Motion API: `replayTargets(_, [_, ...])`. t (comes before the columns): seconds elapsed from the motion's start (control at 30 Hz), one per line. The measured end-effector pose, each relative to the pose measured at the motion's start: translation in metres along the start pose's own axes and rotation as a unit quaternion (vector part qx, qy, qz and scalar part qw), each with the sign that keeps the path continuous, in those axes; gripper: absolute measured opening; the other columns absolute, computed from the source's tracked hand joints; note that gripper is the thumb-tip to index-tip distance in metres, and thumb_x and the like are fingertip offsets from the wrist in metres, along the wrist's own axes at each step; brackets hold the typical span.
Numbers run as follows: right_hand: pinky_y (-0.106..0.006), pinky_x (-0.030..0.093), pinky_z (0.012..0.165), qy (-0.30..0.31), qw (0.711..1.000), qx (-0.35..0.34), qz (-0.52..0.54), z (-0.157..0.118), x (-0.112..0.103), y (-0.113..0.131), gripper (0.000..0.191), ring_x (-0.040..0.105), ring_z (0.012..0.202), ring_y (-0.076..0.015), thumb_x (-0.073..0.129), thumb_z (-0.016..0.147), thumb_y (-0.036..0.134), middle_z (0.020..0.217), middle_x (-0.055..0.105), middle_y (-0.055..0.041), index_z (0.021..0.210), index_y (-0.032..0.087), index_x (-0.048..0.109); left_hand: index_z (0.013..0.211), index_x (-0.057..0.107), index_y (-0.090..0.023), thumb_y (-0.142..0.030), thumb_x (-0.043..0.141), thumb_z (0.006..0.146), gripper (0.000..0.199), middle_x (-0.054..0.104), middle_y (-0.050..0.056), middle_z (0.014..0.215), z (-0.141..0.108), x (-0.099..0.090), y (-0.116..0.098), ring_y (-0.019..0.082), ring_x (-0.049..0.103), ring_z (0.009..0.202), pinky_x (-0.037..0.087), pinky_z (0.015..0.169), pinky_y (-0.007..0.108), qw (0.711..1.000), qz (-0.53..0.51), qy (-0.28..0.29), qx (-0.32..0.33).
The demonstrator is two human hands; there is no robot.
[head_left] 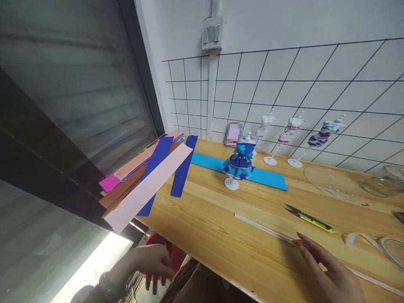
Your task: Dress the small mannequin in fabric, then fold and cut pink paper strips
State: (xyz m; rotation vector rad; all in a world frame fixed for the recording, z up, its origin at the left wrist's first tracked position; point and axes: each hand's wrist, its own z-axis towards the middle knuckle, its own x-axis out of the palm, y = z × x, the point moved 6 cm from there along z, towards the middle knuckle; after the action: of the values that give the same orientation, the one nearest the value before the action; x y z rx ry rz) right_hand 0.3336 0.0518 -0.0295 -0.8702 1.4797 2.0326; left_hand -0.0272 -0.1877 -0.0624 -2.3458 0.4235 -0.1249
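Observation:
My right hand is low over the table at the right, its fingertips drawn together on a narrow white strip. The strip lies along the table, passes under the hand and comes out again at the lower right. My left hand hangs below the table's front edge beside a red bin, fingers apart and pointing down, nothing visible in them. Beyond the strip lie yellow-handled thread snips. Further back a small dress form wears a blue ruffled dress.
Fabric strips in pink, blue and other colours are piled at the table's left. A bright blue strip lies behind the dress form. Several small mannequins, a clear plate and a curled white ribbon are at the right.

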Motion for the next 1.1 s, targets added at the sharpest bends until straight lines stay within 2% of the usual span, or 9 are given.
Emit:
replayTargets(0.1, [-0.034,0.054,0.067,-0.011,0.995,-0.096,-0.029,0.005,0.011,-0.005,0.04,0.066,0.083,-0.0239,0.048,0.08,0.047,0.097,0.07,-0.0093,0.104,0.019,0.063,0.078,0.07,-0.018,-0.042,0.059,0.073,0.027,0.062,0.001,0.06,0.012,-0.016,-0.072,0.011,0.053,0.048,0.041,0.047,0.023,0.991,0.04,-0.014,0.126])
replayTargets(0.2, [-0.039,0.051,0.073,-0.037,0.977,-0.204,-0.051,0.005,0.019,-0.003,0.036,0.063,0.084,-0.0247,0.045,0.084,0.042,0.091,0.068,-0.0114,0.103,0.016,0.062,0.099,0.065,-0.014,-0.037,0.062,0.072,0.036,0.061,0.001,0.068,0.052,-0.049,-0.136,0.009,0.051,0.053,0.039,0.049,0.02,0.951,0.025,-0.213,0.221])
replayTargets(0.27, [-0.039,0.05,0.074,-0.05,0.968,-0.238,-0.062,0.003,0.021,-0.001,0.033,0.062,0.084,-0.0243,0.045,0.085,0.038,0.091,0.068,-0.0111,0.104,0.016,0.06,0.107,0.062,-0.01,-0.031,0.064,0.07,0.042,0.064,0.004,0.079,0.087,-0.066,-0.166,0.01,0.055,0.063,0.041,0.056,0.02,0.913,0.021,-0.324,0.248])
replayTargets(0.4, [-0.041,0.048,0.078,-0.069,0.958,-0.267,-0.076,0.002,0.022,0.002,0.029,0.059,0.088,-0.024,0.049,0.085,0.036,0.094,0.066,-0.0099,0.105,0.017,0.058,0.1,0.063,-0.01,-0.027,0.068,0.064,0.04,0.063,0.007,0.093,0.148,-0.078,-0.207,0.015,0.057,0.081,0.042,0.068,0.023,0.875,0.056,-0.404,0.261])
replayTargets(0.53, [-0.043,0.045,0.084,-0.08,0.959,-0.259,-0.087,0.006,0.024,0.004,0.026,0.058,0.094,-0.0248,0.05,0.085,0.035,0.099,0.066,-0.01,0.102,0.018,0.06,0.075,0.065,-0.011,-0.034,0.068,0.065,0.025,0.065,0.006,0.072,0.175,-0.084,-0.223,0.019,0.059,0.073,0.042,0.064,0.027,0.861,0.07,-0.441,0.242])
replayTargets(0.67, [-0.04,0.045,0.086,-0.079,0.963,-0.243,-0.084,0.009,0.026,0.004,0.023,0.059,0.094,-0.0229,0.052,0.085,0.033,0.098,0.066,-0.008,0.101,0.019,0.061,0.073,0.066,-0.011,-0.032,0.066,0.067,0.021,0.069,0.009,0.076,0.183,-0.086,-0.226,0.024,0.062,0.077,0.045,0.066,0.031,0.856,0.067,-0.439,0.264])
replayTargets(0.83, [-0.038,0.044,0.086,-0.064,0.967,-0.233,-0.08,0.008,0.03,-0.001,0.021,0.059,0.092,-0.0217,0.054,0.085,0.031,0.097,0.066,-0.0065,0.1,0.02,0.062,0.079,0.067,-0.012,-0.023,0.065,0.066,0.017,0.071,0.011,0.087,0.174,-0.093,-0.225,0.029,0.063,0.09,0.048,0.076,0.037,0.836,0.048,-0.448,0.313])
replayTargets(0.97, [-0.039,0.044,0.085,-0.051,0.972,-0.218,-0.075,0.01,0.035,-0.01,0.02,0.058,0.092,-0.0224,0.054,0.084,0.032,0.096,0.066,-0.0067,0.098,0.021,0.063,0.104,0.062,-0.014,-0.022,0.067,0.065,0.041,0.061,0.012,0.117,0.159,-0.099,-0.228,0.026,0.056,0.11,0.043,0.094,0.036,0.807,0.028,-0.468,0.358])
replayTargets(1.1, [-0.038,0.044,0.084,-0.043,0.972,-0.219,-0.071,0.01,0.037,-0.016,0.021,0.058,0.092,-0.0226,0.056,0.083,0.035,0.097,0.066,-0.0057,0.098,0.023,0.064,0.101,0.063,-0.015,-0.025,0.071,0.063,0.04,0.063,0.011,0.114,0.144,-0.091,-0.231,0.025,0.055,0.111,0.04,0.099,0.037,0.801,-0.024,-0.446,0.397])
